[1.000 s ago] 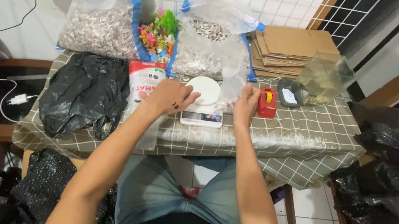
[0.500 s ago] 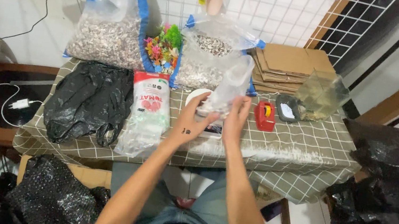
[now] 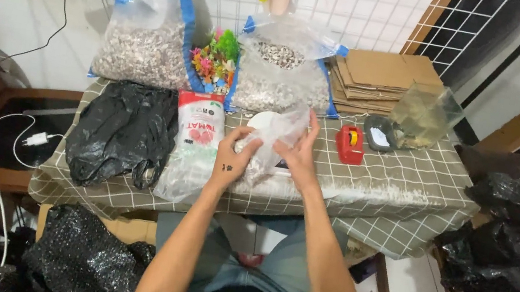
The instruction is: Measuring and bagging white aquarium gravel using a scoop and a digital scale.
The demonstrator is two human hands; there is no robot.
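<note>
My left hand (image 3: 235,157) and my right hand (image 3: 299,151) meet over the middle of the table, and between them I hold a small clear plastic bag (image 3: 272,142). My left fingers are curled closed around the bag's lower left side, near its bottom. My right hand pinches the bag's right edge higher up, fingers pointing upward. The bag stands tilted between the two hands, its crumpled top rising above my fingertips; a little pale gravel seems to sit in its lower part, though the plastic blurs it.

Directly behind the bag, partly covered by it, is a round white dish (image 3: 263,121) on what looks like a small scale. Just left of my left hand lies a red-and-white printed packet (image 3: 196,130) with clear plastic trailing toward the table's front edge. Further left is a heap of black plastic bags (image 3: 122,130). To the right of my right hand sits a small red tape dispenser (image 3: 349,144), then a dark little tray (image 3: 379,134) and a clear glass tank (image 3: 426,115).

Along the back of the table stand two large clear sacks of gravel (image 3: 146,49), with bright plastic aquarium plants (image 3: 214,61) between them, and a stack of flat cardboard (image 3: 377,74) to the right. All of it rests on a checked tablecloth (image 3: 394,183). My knees show below the table edge.
</note>
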